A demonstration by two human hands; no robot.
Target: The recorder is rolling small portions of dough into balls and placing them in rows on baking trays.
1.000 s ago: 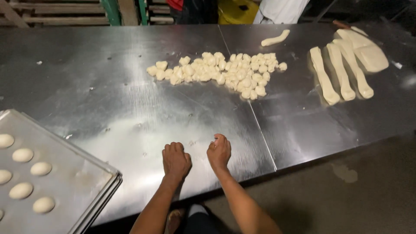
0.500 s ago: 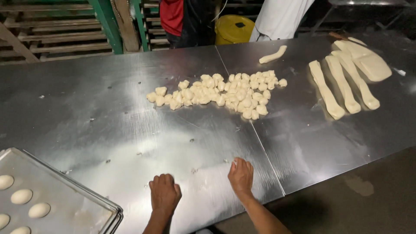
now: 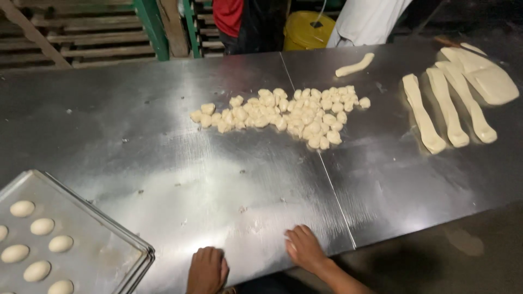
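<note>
head view: the left hand (image 3: 207, 270) is curled palm-down on the steel table (image 3: 163, 141), the right hand (image 3: 303, 248) pressed flat beside it; whether either covers dough, i cannot tell. cut dough pieces (image 3: 283, 114) lie well beyond, a baking tray (image 3: 103, 256) of dough balls (image 3: 42, 226) just left.

The scene is dim, lit from overhead. A broad, soft glare lies on the steel worktop (image 3: 163, 125) at its middle and toward the near edge, fading to grey at the left and far edges. The far background is dark. The picture is soft throughout, with slight blur on the hands at the near edge and bowing at the corners.
</note>
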